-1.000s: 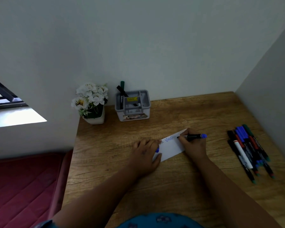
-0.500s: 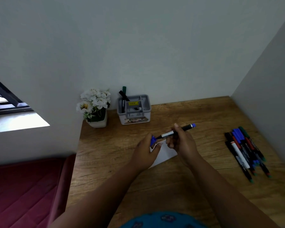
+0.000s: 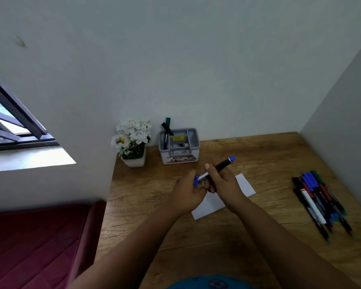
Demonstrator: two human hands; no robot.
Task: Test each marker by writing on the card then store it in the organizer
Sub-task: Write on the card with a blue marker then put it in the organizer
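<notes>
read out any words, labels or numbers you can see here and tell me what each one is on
Nothing reads clearly.
Yellow label on the organizer: dark print, too small.
Strip sticker on its front: blurred; perhaps "OP" at the right end.
Markers' barrels: print too small.
Card: no writing shows on the bare part.

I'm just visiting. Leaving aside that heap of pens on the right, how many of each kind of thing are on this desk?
Markers: 3 (blue marker held above the desk, green marker and black marker sticking out of the organizer)
Organizer: 1
Card: 1
Flower pot: 1
Total: 6
</notes>
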